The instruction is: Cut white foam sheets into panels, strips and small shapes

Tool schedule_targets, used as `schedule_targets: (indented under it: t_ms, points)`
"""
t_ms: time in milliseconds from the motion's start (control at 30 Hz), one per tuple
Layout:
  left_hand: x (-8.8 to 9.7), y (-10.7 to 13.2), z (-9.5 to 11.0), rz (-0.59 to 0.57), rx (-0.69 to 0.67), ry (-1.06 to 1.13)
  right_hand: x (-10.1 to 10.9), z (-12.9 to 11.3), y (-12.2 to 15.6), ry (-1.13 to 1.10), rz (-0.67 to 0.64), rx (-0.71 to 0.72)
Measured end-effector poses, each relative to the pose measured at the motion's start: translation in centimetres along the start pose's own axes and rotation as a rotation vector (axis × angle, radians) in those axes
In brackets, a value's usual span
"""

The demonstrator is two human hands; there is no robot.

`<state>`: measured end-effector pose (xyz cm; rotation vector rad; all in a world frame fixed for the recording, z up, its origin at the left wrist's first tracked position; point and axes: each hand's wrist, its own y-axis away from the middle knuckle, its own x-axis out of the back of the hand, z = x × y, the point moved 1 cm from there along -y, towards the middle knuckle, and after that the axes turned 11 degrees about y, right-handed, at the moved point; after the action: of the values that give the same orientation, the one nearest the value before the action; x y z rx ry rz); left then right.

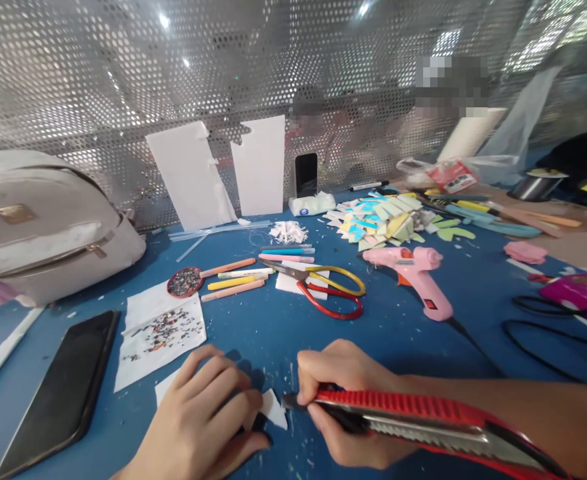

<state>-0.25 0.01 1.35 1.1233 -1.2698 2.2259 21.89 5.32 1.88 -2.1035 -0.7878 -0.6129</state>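
Observation:
My right hand [346, 400] is closed round a red and black utility knife [408, 412], pinching it near its front end. The knife's tip points left and is close to the right edge of a small white scrap [274, 410], which looks like card or foam board. Whether the blade touches the scrap I cannot tell. My left hand [206, 407] is closed, fingers curled, holding the scrap against the blue table [253, 327]. Another white piece [164, 387] lies partly hidden under my left hand.
Ahead lie scissors [330, 293], several markers [238, 283] and a pink glue gun [408, 267] with its cord. A phone [63, 393] and a sheet with glitter bits [168, 327] are left. Farther back are a backpack [48, 227], coloured cuttings [383, 217] and a perforated metal panel [198, 73].

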Motion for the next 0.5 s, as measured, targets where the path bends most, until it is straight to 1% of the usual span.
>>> schedule_targets:
  t_ms: [100,167,233,300,367,433,500]
  points:
    - [-0.29,0.52,-0.27,0.056,0.033,0.022,-0.04,-0.13,-0.02,-0.008,-0.070,-0.027]
    - [-0.33,0.86,-0.47,0.032,0.051,0.025,-0.08,-0.24,0.08,-0.002,-0.098,-0.037]
    - [-0.21,1.03,-0.59,-0.045,0.046,0.017,-0.13,-0.35,0.21,0.027,-0.079,0.007]
    - [0.04,1.04,-0.63,-0.082,0.042,0.016,-0.20,-0.37,0.30,0.074,-0.067,0.067]
    - [0.28,0.98,-0.55,-0.071,0.041,0.025,-0.33,-0.26,0.31,0.106,-0.094,0.095]
    - [0.41,0.95,-0.41,-0.057,0.061,0.039,-0.47,-0.06,0.32,0.108,-0.125,0.091]
    - [0.46,0.97,-0.25,-0.033,0.087,0.048,-0.57,0.14,0.45,0.111,-0.121,0.083]
